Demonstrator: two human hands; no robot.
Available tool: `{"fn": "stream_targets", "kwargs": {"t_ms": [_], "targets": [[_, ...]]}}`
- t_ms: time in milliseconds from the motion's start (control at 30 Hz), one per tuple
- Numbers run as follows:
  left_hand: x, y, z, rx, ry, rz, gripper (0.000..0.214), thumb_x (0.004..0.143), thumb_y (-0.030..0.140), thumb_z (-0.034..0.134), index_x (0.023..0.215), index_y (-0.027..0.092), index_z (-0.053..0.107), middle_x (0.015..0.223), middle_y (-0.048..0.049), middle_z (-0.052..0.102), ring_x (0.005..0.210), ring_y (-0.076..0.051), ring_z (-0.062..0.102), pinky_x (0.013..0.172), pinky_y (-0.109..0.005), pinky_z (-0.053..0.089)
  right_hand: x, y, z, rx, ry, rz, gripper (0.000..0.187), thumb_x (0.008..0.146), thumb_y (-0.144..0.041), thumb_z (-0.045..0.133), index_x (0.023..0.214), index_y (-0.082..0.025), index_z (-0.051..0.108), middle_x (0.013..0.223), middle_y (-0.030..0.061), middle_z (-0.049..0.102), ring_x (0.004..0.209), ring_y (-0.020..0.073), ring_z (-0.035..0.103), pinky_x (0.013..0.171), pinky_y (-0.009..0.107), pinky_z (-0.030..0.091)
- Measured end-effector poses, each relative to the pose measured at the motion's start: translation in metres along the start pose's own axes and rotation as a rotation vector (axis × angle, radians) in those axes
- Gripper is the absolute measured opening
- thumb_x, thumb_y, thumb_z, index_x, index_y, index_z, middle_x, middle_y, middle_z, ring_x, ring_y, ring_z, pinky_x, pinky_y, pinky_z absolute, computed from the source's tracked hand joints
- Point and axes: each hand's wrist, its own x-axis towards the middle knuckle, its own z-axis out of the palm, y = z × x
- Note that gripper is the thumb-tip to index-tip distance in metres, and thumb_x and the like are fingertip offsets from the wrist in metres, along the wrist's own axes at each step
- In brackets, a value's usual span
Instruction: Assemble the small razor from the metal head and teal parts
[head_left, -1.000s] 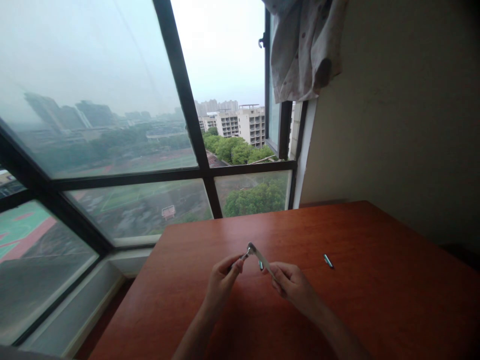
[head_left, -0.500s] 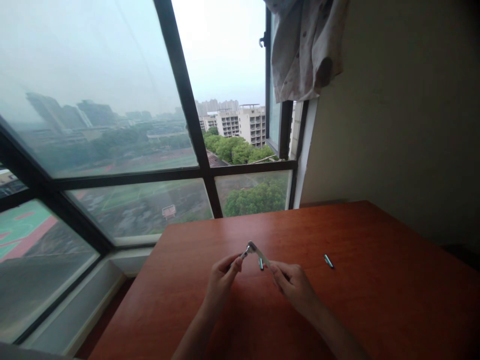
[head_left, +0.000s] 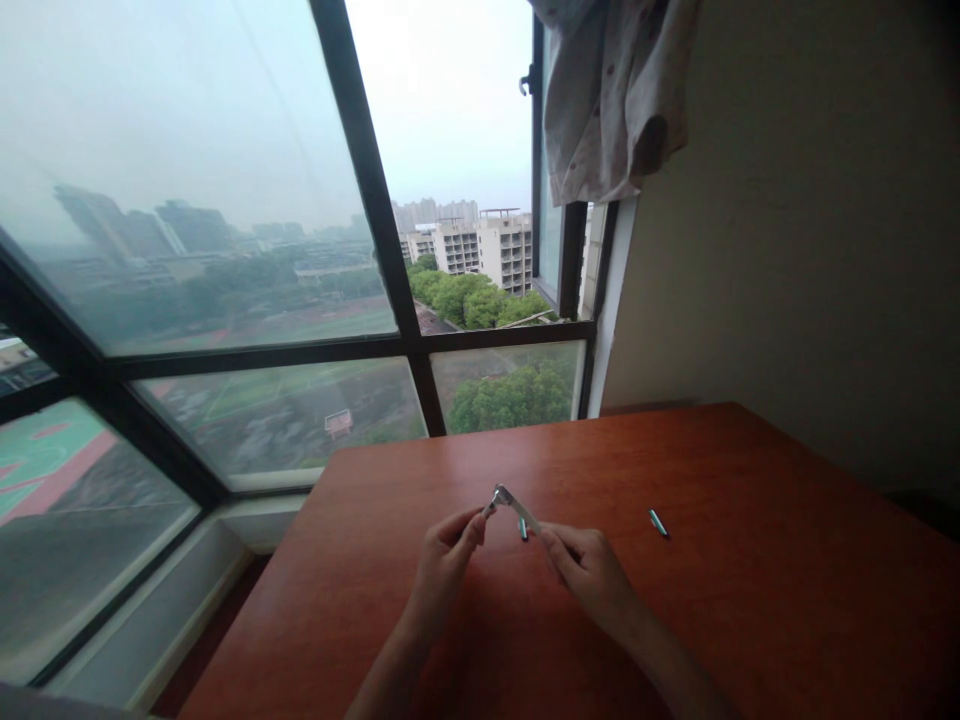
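Note:
My left hand point(head_left: 444, 560) is closed in a pinch on a short, slim metal piece point(head_left: 490, 505) with a shiny tip. My right hand point(head_left: 592, 572) is closed on a pale, flat, narrow handle point(head_left: 523, 510) that slants up to the left. The handle's darker, rounded end meets the tip of the metal piece above the table, between my hands. Both are too small to name exactly. Just behind the handle, a small green and silver stick-like piece point(head_left: 523, 530) lies on the table, close to my right fingertips.
A second slim green and silver piece point(head_left: 658, 523) lies on the reddish-brown wooden table point(head_left: 750, 620), off to the right. Dark-framed windows point(head_left: 262, 355) stand along the far and left sides. A light garment point(head_left: 615, 110) hangs by the open pane, and a plain wall point(head_left: 772, 250) is at right.
My hands and the two held pieces stay nearly in place. The meeting point of the pieces has shifted very slightly; the pieces on the table have not moved.

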Motion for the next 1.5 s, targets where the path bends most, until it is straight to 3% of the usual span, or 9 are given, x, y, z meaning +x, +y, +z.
{"fn": "stream_targets", "kwargs": {"t_ms": [267, 500, 867, 1167, 1367, 1500], "targets": [[-0.0012, 0.0017, 0.0023, 0.02, 0.003, 0.001, 0.038, 0.078, 0.043, 0.064, 0.093, 0.011, 0.075, 0.062, -0.0005, 0.049, 0.064, -0.015, 0.042, 0.058, -0.023, 0.034, 0.0016, 0.0025, 0.0, -0.01, 0.029, 0.006, 0.045, 0.094, -0.04, 0.037, 0.066, -0.014, 0.06, 0.05, -0.0045, 0.042, 0.048, 0.0097, 0.042, 0.048, 0.021, 0.027], [-0.0016, 0.0045, 0.0011, 0.03, 0.042, 0.004, 0.038, 0.077, 0.045, 0.064, 0.094, 0.012, 0.075, 0.062, -0.0011, 0.052, 0.064, -0.015, 0.044, 0.058, -0.023, 0.036, 0.0009, 0.0027, -0.0009, 0.056, 0.022, 0.038, 0.05, 0.094, -0.046, 0.035, 0.064, -0.014, 0.059, 0.05, -0.0042, 0.04, 0.047, 0.0098, 0.04, 0.047, 0.022, 0.028], [-0.0012, 0.0056, 0.0004, 0.038, 0.059, 0.02, 0.04, 0.075, 0.047, 0.065, 0.09, 0.012, 0.076, 0.062, -0.0011, 0.053, 0.063, -0.015, 0.045, 0.057, -0.023, 0.037, 0.0013, 0.0027, 0.0012, 0.097, 0.009, 0.05, 0.049, 0.093, -0.048, 0.037, 0.085, -0.012, 0.069, 0.048, -0.0055, 0.039, 0.043, 0.0092, 0.038, 0.044, 0.021, 0.027], [-0.002, 0.003, 0.0023, 0.039, -0.006, 0.007, 0.04, 0.077, 0.045, 0.064, 0.093, 0.011, 0.075, 0.061, -0.0003, 0.05, 0.062, -0.014, 0.042, 0.056, -0.023, 0.034, 0.0013, 0.0047, 0.0018, 0.093, 0.013, 0.072, 0.055, 0.092, -0.054, 0.036, 0.066, -0.014, 0.063, 0.049, -0.0041, 0.041, 0.045, 0.0097, 0.039, 0.044, 0.021, 0.028], [-0.0002, 0.004, 0.001, 0.047, 0.048, 0.011, 0.039, 0.076, 0.047, 0.064, 0.09, 0.012, 0.076, 0.062, -0.0009, 0.051, 0.064, -0.015, 0.044, 0.057, -0.023, 0.035, 0.0014, 0.0033, 0.0015, 0.113, 0.002, 0.063, 0.049, 0.093, -0.05, 0.036, 0.081, -0.012, 0.066, 0.049, -0.0052, 0.04, 0.044, 0.0096, 0.038, 0.045, 0.021, 0.028], [0.0006, 0.001, 0.0013, 0.063, 0.025, 0.018, 0.039, 0.077, 0.045, 0.063, 0.095, 0.012, 0.075, 0.063, -0.0007, 0.051, 0.063, -0.015, 0.043, 0.057, -0.023, 0.035, 0.0016, 0.004, 0.0009, 0.099, 0.006, 0.061, 0.05, 0.092, -0.05, 0.037, 0.079, -0.013, 0.066, 0.047, -0.0052, 0.04, 0.043, 0.0096, 0.039, 0.044, 0.021, 0.027]]}}
